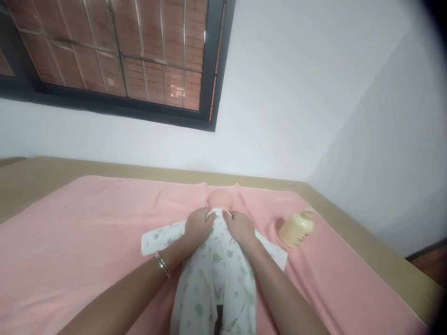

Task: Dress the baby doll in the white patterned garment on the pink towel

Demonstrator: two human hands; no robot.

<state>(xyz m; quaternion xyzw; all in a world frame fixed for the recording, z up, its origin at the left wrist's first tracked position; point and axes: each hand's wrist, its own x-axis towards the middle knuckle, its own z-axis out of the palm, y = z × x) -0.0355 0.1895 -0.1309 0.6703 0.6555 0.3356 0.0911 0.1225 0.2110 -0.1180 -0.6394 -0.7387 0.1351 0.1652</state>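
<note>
A doll lies on a pink blanket (pixel 115 223), its bare rounded head (pixel 220 199) pointing away from me. White baby clothes (pixel 216 260) with small green prints stretch from the neck down toward me, sleeves spread to both sides. My left hand (pixel 199 228), with a silver bangle at the wrist, grips the clothes at the left of the collar. At the collar's right side, my right hand (pixel 240 228) grips them too. Both thumbs rest near the neckline, and the other fingers are partly hidden. Most of the doll's body is covered.
A pale yellow bottle (pixel 296 229) leans on the blanket to the right, beyond the right sleeve. The blanket covers a tan tabletop (pixel 349 209) that meets white walls (pixel 279 93). A dark-framed window (pixel 207 70) with bars is at the upper left.
</note>
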